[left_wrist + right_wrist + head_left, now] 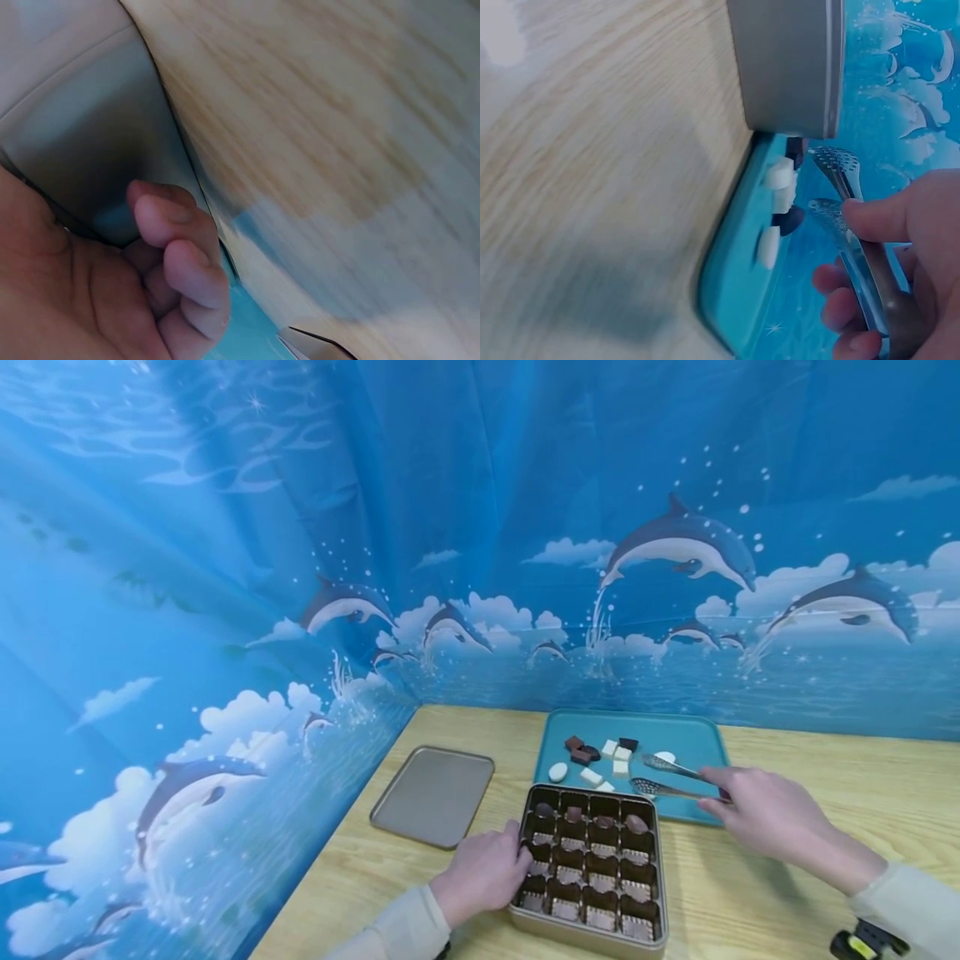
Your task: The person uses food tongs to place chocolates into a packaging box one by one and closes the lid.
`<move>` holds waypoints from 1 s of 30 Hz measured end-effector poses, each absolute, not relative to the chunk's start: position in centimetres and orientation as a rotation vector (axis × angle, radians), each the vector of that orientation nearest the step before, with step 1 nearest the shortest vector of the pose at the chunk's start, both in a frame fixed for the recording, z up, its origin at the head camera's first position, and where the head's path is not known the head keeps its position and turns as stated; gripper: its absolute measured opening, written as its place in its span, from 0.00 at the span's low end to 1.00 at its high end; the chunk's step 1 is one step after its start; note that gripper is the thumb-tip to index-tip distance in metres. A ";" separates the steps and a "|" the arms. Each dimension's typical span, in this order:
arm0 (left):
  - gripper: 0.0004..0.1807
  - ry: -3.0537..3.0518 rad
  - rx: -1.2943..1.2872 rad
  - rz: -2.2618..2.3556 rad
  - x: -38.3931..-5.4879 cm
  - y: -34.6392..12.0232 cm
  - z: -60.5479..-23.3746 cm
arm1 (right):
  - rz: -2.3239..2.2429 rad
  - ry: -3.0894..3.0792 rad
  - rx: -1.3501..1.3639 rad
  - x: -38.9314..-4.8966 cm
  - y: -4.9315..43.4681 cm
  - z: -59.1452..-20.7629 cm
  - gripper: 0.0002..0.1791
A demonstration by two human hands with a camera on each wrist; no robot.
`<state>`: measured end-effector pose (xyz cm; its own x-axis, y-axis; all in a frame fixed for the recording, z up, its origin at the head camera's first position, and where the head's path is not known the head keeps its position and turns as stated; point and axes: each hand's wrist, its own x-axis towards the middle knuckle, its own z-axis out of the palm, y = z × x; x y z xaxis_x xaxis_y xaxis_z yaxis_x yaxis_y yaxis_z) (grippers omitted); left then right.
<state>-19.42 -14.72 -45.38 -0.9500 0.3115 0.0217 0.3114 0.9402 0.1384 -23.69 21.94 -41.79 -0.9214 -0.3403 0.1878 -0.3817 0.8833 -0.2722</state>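
Leaping dolphins fill the blue backdrop (pixel 480 485) behind a wooden table (pixel 862 777), and from the left it's one lid (pixel 432 795), lying flat! Next, the left hand (pixel 483 872) reaches in, fingers curled, gripping the left rim of one box (pixel 588 940). Sixteen compartments, four by four, and four chocolates (pixel 636 823), one in each cell of the far row! Just beyond sits one teal tray (pixel 675 731): at least four dark pieces (pixel 628 744), five white blocks (pixel 591 776) and two white ovals (pixel 557 772). Over its right side, one pair of tongs (pixel 667 789), tips apart, grasped by the right hand (pixel 768 814), arm slanting in, thumb pressing one limb, fingers curled underneath!
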 end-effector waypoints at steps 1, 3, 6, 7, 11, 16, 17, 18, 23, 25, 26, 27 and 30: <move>0.20 3.096 0.496 0.218 -19.4 -14.7 -45.4 | 0.459 -2.924 0.560 -23.7 22.1 -42.0 0.30; 0.18 3.103 0.494 0.215 -19.4 -14.7 -45.5 | 0.454 -2.941 0.561 -23.7 22.3 -42.5 0.30; 0.18 3.106 0.491 0.217 -19.4 -14.8 -45.5 | 0.451 -2.956 0.572 -23.8 22.7 -43.1 0.30; 0.18 3.105 0.490 0.220 -19.4 -14.8 -45.5 | 0.452 -2.957 0.576 -23.8 22.7 -43.2 0.29; 0.18 3.100 0.491 0.224 -19.4 -14.8 -45.5 | 0.438 -2.943 0.590 -23.9 22.9 -43.8 0.28; 0.18 3.097 0.477 0.225 -19.3 -14.7 -45.4 | 0.417 -2.902 0.598 -24.0 22.7 -44.3 0.24; 0.18 3.096 0.473 0.227 -19.3 -14.7 -45.4 | 0.410 -2.893 0.600 -24.0 22.7 -44.3 0.23; 0.18 3.095 0.471 0.228 -19.3 -14.7 -45.4 | 0.405 -2.884 0.598 -24.0 22.7 -44.3 0.22; 0.19 3.089 0.467 0.235 -19.3 -14.7 -45.4 | 0.401 -2.860 0.571 -23.9 22.7 -44.4 0.20; 0.19 3.089 0.468 0.233 -19.3 -14.7 -45.4 | 0.408 -2.858 0.554 -23.7 22.6 -44.4 0.20; 0.19 3.089 0.468 0.230 -19.3 -14.7 -45.4 | 0.411 -2.860 0.550 -23.7 22.7 -44.4 0.20; 0.19 3.091 0.469 0.228 -19.3 -14.7 -45.4 | 0.417 -2.861 0.545 -23.6 22.7 -44.3 0.20; 0.20 3.090 0.477 0.230 -19.4 -14.7 -45.4 | 0.430 -2.869 0.528 -23.3 22.9 -43.9 0.21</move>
<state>-19.38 -14.71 -45.40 -0.9537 0.3002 0.0163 0.2993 0.9430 0.1456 -23.26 22.92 -43.93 -0.9180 -0.3173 0.2379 -0.3731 0.8943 -0.2470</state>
